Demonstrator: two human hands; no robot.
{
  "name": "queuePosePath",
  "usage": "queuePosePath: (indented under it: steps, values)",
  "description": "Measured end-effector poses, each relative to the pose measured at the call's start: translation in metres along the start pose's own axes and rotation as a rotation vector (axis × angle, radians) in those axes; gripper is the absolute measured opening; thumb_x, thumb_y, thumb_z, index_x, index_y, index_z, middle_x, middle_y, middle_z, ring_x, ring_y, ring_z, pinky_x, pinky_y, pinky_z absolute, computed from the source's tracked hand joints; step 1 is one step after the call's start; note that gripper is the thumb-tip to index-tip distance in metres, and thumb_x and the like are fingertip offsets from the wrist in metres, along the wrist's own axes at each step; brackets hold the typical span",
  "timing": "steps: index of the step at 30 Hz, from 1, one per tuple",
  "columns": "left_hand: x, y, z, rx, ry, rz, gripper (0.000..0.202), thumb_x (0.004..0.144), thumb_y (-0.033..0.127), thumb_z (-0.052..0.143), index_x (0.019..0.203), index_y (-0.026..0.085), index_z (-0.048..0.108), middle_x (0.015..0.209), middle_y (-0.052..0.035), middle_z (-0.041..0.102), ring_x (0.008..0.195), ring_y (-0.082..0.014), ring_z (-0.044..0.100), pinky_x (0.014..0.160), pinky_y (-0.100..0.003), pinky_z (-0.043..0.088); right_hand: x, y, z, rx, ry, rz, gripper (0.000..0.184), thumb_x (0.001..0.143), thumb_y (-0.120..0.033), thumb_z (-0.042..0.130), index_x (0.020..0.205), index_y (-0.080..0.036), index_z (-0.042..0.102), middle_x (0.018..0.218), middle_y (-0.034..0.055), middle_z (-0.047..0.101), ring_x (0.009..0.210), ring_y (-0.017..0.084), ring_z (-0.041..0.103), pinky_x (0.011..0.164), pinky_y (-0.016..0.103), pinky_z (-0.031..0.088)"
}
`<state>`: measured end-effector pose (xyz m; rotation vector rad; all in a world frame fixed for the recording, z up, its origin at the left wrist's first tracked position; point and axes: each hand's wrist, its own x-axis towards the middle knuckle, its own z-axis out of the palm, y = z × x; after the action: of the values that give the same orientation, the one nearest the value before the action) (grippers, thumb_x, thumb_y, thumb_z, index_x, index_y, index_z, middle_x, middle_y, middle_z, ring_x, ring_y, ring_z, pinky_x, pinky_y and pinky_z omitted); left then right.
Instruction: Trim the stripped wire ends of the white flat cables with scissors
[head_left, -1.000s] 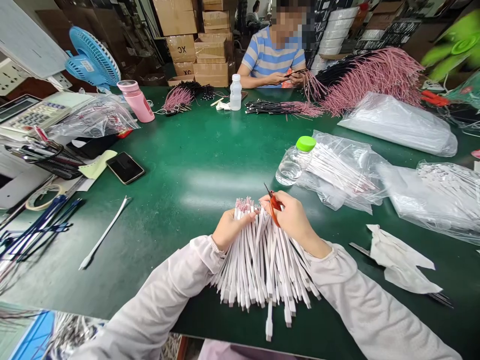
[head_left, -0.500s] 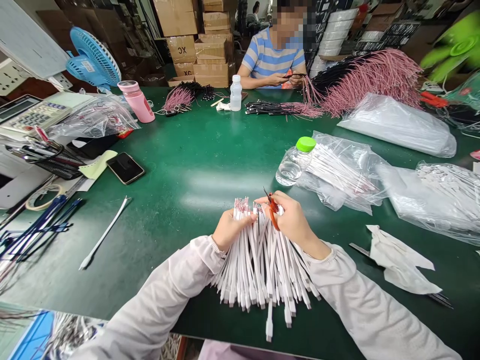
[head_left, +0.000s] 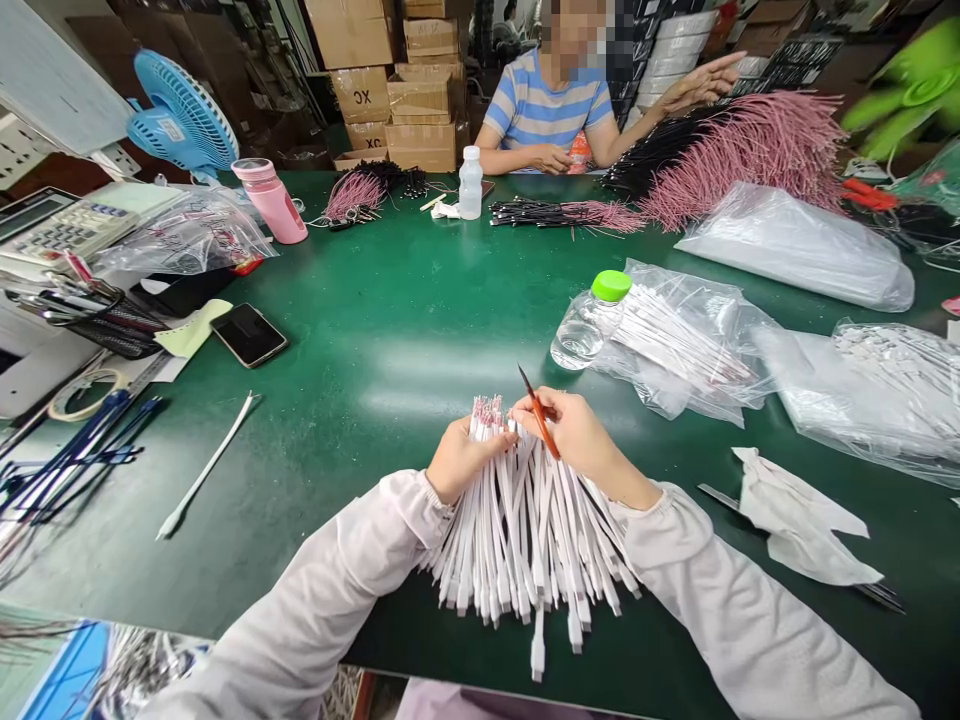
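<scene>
Green tabletop (head_left: 337, 300), left hand (head_left: 457, 462) clasping white cables (head_left: 517, 540), right hand (head_left: 583, 440) curled beside it, holding slanted orange-handled tool (head_left: 543, 422)

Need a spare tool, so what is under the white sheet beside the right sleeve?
A flat strip and thin rods stick out from the sheet; whatever lies beneath its middle is covered.

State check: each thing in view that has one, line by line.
Left hand, gripping white cables
Right hand, holding orange tool
White cables, bunched at wire ends, connector ends fanned
Orange tool, open or shut unclear
Green-lidded jar, lid on
Phone, face up, screen dark
Green fan, blades blurred, likely spinning
Loose white cable, lying apart
White bottle, upright
</scene>
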<state>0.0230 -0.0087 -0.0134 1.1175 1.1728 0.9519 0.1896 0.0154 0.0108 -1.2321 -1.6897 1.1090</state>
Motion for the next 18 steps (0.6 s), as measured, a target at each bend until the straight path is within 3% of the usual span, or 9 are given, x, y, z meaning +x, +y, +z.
queuePosePath:
  steps: [11,18]
  values:
    - [0.0,0.0007,-0.0005,-0.006,-0.057,0.02,0.032,0.069,0.042,0.074,0.079,0.013,0.07,0.078,-0.0081,0.071,0.075,-0.0212,0.064,0.078,-0.032,0.048,-0.0012,-0.0052,-0.0001,0.022,-0.042,0.012,0.011,0.073,-0.027,0.057,0.071,-0.017,0.061,0.073,0.0021,0.061,0.067,0.015,0.057,0.066,0.029,0.047]
    - [-0.0019,0.0069,0.0028,-0.154,-0.093,0.037,0.029,0.071,0.041,0.073,0.076,0.013,0.064,0.07,-0.0037,0.065,0.068,-0.0158,0.058,0.075,-0.029,0.045,-0.0022,-0.0048,0.0036,0.09,-0.032,0.072,0.009,0.071,-0.026,0.059,0.069,-0.017,0.057,0.068,0.0015,0.061,0.062,0.015,0.057,0.062,0.029,0.046]
